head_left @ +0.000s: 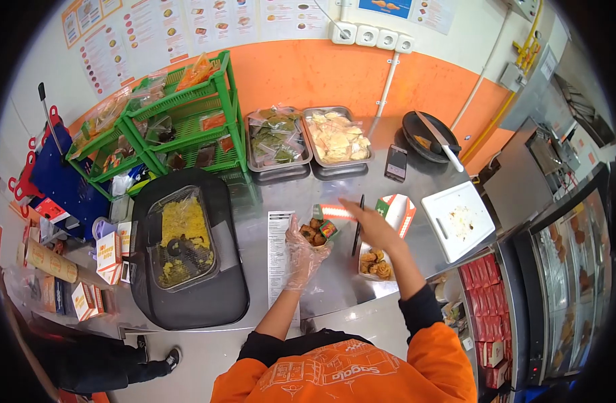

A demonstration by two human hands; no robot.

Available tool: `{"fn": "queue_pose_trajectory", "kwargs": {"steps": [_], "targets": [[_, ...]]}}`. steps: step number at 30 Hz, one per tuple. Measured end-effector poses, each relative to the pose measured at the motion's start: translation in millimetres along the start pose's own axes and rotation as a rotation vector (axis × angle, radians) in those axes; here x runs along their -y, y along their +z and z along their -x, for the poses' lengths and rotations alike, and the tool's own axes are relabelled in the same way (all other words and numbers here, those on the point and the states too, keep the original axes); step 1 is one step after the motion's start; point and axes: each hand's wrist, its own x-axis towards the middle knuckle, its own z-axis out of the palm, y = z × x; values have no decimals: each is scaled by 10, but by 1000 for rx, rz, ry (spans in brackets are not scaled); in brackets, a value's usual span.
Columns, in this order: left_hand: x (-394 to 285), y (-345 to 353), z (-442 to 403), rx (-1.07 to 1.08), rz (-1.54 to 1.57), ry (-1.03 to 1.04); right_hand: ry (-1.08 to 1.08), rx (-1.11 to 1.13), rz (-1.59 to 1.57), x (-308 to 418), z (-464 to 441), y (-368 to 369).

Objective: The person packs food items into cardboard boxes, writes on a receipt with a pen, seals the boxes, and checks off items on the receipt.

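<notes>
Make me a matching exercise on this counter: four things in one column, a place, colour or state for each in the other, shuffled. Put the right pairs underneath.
Things
1. Knife
2. Left hand
3. Storage rack
4. Cutting board

Descriptions
A. Green, with bagged food on its shelves
B. White, with food scraps on it
C. Lying across a round black dish
D. In a clear plastic glove, holding a food box

Right pairs: 1-C, 2-D, 3-A, 4-B
</notes>
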Motion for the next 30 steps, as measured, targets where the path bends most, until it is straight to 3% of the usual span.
{"fn": "queue_pose_trajectory", "kwargs": {"steps": [3,6,10,13,16,19,22,28,30], "targets": [[57,40,-1,-12,13,54,197,26,13,224,213,316],[104,94,28,55,528,-139,61,-152,97,150,387,772],[-4,-32,11,61,230,-122,9,-228,255,86,406,947],[164,4,13,52,454,-213,37,-326,273,8,371,1062],[288,18,50,88,569,-251,-67,-417,337,-12,278,1149],[193,-34,45,77,533,-271,-153,-442,608,43,222,1188],[23,-101,-17,77,445,-440,-177,-490,626,49,152,1229],[130,-94,-23,96,575,-330,-79,-493,421,77,69,1129],[134,-119,-24,93,499,-321,-182,-549,462,92,35,1062]]}}
